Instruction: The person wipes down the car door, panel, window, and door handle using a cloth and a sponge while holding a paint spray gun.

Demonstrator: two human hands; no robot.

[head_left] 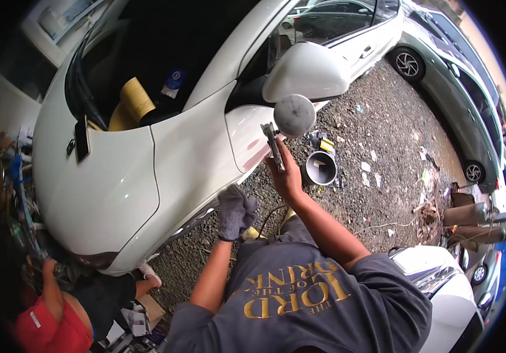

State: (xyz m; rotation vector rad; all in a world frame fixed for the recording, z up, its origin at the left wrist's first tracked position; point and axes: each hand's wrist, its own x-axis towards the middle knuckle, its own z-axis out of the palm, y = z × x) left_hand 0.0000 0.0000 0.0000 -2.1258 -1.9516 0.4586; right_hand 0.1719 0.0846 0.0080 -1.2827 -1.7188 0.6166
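Note:
My right hand, bare, is wrapped round the grip of a spray gun. The gun has a round grey cup and stands just below the side mirror of a white car. Beside the gun, the car's front side panel shows pinkish-grey patches. My left hand, covered by a grey glove, is curled near the car's lower edge, above the wheel area. Whether it holds anything is hidden by the glove.
An open can and yellow items sit on gravel. A phone lies on the hood. A person in red crouches at lower left. A grey car stands at right, near cylinders; another white vehicle is behind me.

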